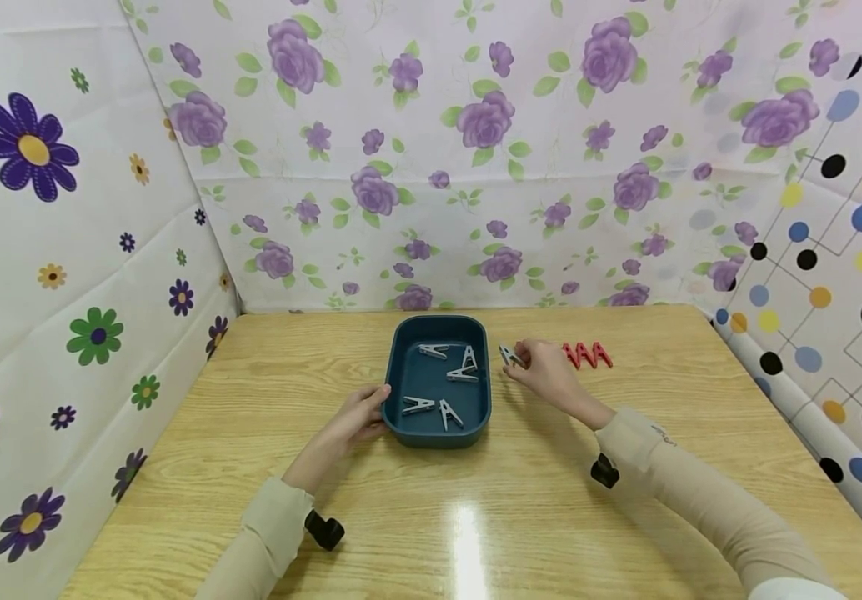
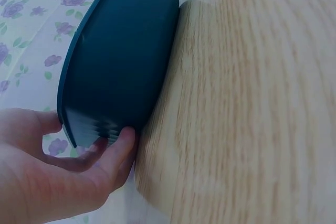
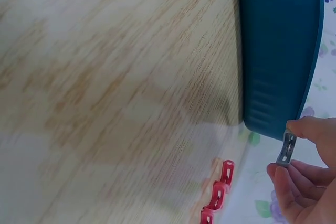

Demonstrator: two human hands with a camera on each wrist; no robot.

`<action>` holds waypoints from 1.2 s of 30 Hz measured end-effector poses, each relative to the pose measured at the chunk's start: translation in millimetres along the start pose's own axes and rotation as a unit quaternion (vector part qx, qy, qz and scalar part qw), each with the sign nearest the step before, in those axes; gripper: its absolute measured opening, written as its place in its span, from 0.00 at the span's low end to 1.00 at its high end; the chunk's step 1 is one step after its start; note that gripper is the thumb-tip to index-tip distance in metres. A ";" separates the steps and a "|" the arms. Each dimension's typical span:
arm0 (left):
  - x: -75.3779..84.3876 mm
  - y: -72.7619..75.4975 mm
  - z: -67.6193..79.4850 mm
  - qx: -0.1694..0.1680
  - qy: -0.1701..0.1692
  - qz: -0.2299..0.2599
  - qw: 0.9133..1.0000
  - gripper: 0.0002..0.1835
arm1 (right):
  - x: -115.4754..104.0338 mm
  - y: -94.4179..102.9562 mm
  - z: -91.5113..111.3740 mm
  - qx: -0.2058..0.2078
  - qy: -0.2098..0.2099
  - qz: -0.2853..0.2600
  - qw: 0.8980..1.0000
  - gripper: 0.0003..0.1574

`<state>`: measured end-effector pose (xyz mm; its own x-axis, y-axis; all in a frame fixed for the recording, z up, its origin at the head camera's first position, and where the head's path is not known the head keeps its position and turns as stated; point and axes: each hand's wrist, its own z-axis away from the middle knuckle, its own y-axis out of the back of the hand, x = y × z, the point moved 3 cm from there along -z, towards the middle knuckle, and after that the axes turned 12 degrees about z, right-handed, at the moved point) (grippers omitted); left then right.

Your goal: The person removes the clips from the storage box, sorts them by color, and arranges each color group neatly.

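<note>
Teal plastic tub (image 1: pixel 438 437), between left hand (image 1: pixel 363 412) and right hand (image 1: pixel 548 371): probably light, stiff, best held by the rim; round-cornered. Left hand grips its left side. Right of tub, right hand pinches a grey clothespin (image 3: pixel 286 149), likely springy; five grey clothespins (image 1: pixel 463 375) inside, red clothespins (image 3: pixel 217 196) farther right.

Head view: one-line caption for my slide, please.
Left hand grips a teal tray of five gray clips; right hand pinches another gray clip between tray and red clips.
</note>
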<state>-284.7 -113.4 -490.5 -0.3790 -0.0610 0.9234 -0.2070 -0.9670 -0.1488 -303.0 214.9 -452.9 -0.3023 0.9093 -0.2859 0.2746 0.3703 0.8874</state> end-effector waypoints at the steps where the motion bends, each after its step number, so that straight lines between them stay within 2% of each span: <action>1: 0.2 0.1 0.1 -0.001 0.001 0.001 1.000 0.29 | 0.6 -0.4 0.0 -0.004 -0.001 0.001 1.000 0.14; 8: 0.7 0.1 0.5 0.000 0.004 0.004 1.000 0.29 | 4.4 -3.0 1.7 -0.035 -0.018 -0.006 0.999 0.14; 14: -0.2 0.7 0.5 -0.002 0.003 -0.001 1.000 0.30 | 6.9 -5.2 3.7 -0.070 -0.047 0.010 0.996 0.14; 20: -0.7 0.7 -0.1 0.001 0.001 -0.002 1.000 0.30 | 8.9 -7.3 6.0 -0.072 -0.050 0.026 0.996 0.14; 27: -0.6 1.3 -0.3 0.005 0.003 0.000 1.000 0.30 | 11.3 -12.4 9.9 -0.093 -0.067 0.038 0.993 0.22; 33: -2.4 1.1 0.3 0.003 0.003 -0.002 1.000 0.31 | 13.2 -14.7 11.8 -0.111 -0.082 0.059 0.989 0.23; 36: -2.6 0.7 0.1 0.000 0.002 -0.003 1.000 0.32 | 13.6 -15.1 11.9 -0.111 -0.081 0.074 0.988 0.28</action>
<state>-283.7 -113.9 -492.9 -0.3814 -0.0550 0.9228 -0.2088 -0.9673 -0.1439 -300.4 223.9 -474.5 -0.1191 0.9753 -0.1861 0.0914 0.1974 0.9761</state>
